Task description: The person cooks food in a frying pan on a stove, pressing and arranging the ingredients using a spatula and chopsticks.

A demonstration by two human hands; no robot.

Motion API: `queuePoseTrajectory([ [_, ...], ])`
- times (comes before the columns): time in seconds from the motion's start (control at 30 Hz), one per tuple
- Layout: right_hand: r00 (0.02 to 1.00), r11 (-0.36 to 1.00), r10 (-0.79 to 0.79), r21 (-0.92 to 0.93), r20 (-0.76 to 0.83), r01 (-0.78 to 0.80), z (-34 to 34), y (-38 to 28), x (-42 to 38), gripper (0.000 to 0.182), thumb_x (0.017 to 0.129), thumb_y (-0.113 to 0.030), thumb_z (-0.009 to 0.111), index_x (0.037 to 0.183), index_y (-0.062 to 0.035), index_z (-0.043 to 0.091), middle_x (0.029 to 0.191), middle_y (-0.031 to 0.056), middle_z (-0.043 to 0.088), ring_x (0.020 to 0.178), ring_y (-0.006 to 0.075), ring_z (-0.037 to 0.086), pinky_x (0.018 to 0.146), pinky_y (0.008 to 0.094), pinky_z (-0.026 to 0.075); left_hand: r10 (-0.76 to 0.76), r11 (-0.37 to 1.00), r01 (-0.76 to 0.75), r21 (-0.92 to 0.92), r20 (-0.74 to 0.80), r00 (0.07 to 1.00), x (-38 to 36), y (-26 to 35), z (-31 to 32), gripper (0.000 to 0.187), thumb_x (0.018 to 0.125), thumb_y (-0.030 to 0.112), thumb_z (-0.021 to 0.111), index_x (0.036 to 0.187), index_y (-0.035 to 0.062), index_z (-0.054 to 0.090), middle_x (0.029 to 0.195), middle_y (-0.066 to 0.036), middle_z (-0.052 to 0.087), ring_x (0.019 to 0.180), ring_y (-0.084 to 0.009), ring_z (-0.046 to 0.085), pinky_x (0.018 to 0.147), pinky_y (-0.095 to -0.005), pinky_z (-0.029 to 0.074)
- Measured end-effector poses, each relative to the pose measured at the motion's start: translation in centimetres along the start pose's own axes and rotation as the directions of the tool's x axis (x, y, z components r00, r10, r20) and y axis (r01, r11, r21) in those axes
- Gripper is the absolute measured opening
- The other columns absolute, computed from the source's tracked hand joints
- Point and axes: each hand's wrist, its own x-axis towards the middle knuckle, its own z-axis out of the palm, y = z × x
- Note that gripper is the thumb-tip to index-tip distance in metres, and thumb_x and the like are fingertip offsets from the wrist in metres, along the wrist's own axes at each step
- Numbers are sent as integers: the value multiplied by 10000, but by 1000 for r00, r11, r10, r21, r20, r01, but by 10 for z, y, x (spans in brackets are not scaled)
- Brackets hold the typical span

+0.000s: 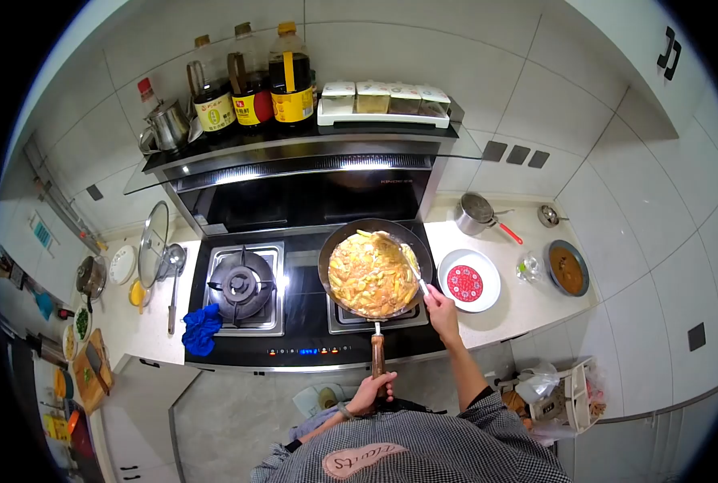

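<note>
My left hand [371, 393] is wrapped round the wooden handle of a dark wok [327, 278], which sits on the right burner. Sauced food [371, 274] in yellow and orange-brown pieces fills the wok. In my right hand [440, 312], closed near the wok's right rim, is the pale handle of a spatula [420, 280]. The spatula reaches into the food, which partly hides its blade. Just right of the wok stands a white plate [489, 283] with a red patterned centre.
A blue cloth [202, 328] lies beside the bare left burner [240, 283]. On the left counter are a ladle [174, 298] and a glass lid [153, 243]. To the right stand a red-handled saucepan [476, 213] and a bowl of brown sauce [567, 270]. Bottles [292, 80] line the shelf.
</note>
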Motion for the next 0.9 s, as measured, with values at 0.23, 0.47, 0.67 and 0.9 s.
queuePoseTrajectory([
  [0.23,995,992,-100,71,-20,101,37,9,13,343,899,-147,567,1209,0,578,734,-3,618,622,68,495,560,253,421,-2,1000,2,-9,-4,1000,4,-3,-3,206,886,230,639,800,96,508,653,16,504,558,-103,521,517,-253,457],
  [0.47,948,963,-178,-151,265,223,25,-32,-20,340,869,-211,589,1201,-140,610,864,157,661,747,335,638,655,376,499,-6,1000,6,-3,-25,1000,0,1,1,211,885,232,640,797,92,509,654,13,507,554,-107,521,516,-256,459],
  [0.67,845,747,-297,-442,445,496,-48,-63,-48,393,835,-208,614,1225,-254,590,744,82,539,647,294,582,587,393,467,-15,1000,15,3,-35,999,0,1,1,213,879,230,648,799,88,511,660,11,510,562,-109,527,522,-261,465],
  [0.9,927,754,-100,-581,362,308,-137,-151,-72,318,796,-208,630,1110,-235,672,722,100,599,672,312,602,630,409,466,-8,1000,8,-22,11,1000,5,-4,-6,207,879,223,646,799,91,509,666,12,506,571,-110,529,534,-265,467],
])
